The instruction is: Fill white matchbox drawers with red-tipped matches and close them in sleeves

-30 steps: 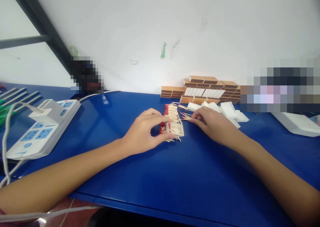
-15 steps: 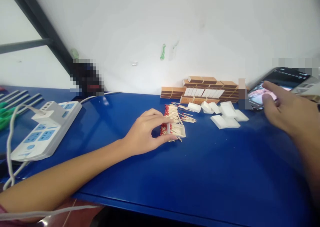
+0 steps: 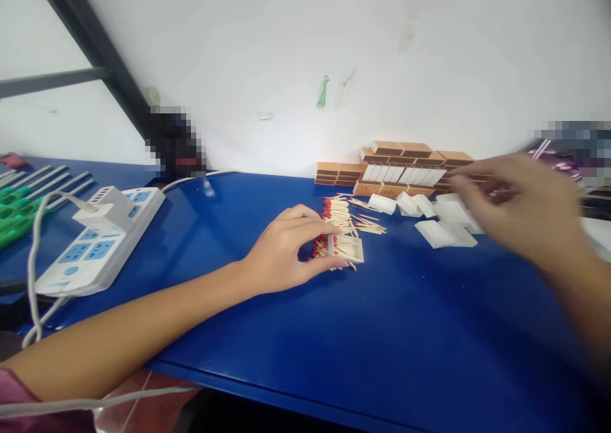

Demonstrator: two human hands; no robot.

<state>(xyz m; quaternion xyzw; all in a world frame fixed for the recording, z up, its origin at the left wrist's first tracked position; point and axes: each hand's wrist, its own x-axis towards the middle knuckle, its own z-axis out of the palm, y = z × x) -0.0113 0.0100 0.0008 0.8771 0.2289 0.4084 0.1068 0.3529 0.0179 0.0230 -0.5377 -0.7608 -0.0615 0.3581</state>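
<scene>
1. Since half a second ago, the right hand (image 3: 529, 207) has swung left, away from the phone (image 3: 548, 148) at the far right; the left hand (image 3: 286, 248) has kept its hold on the tray.
2. That matchbox tray (image 3: 361, 251) lies mid-scene on the blue table (image 3: 305, 344), open side up, with matches inside.
3. The left hand grips it narrowly across its width – thumb on the near side, fingers on the far side.
4. Loose matches (image 3: 338, 213) lie in a heap just beyond the tray, red heads to the left; a smaller bunch (image 3: 371, 225) lies to the right of them.
5. The right hand is blurred, thumb and fingers bent, in front of the white trays' right end – whether it holds anything, I cannot tell.
6. Those white trays (image 3: 432, 234) lie loosely grouped to the right of the matches.
7. Beyond them, stacked matchboxes (image 3: 401, 148) stand near the wall (image 3: 286, 51).
8. At left sits a power strip (image 3: 71, 270); farther left, green-handled tools (image 3: 19, 220).
</scene>
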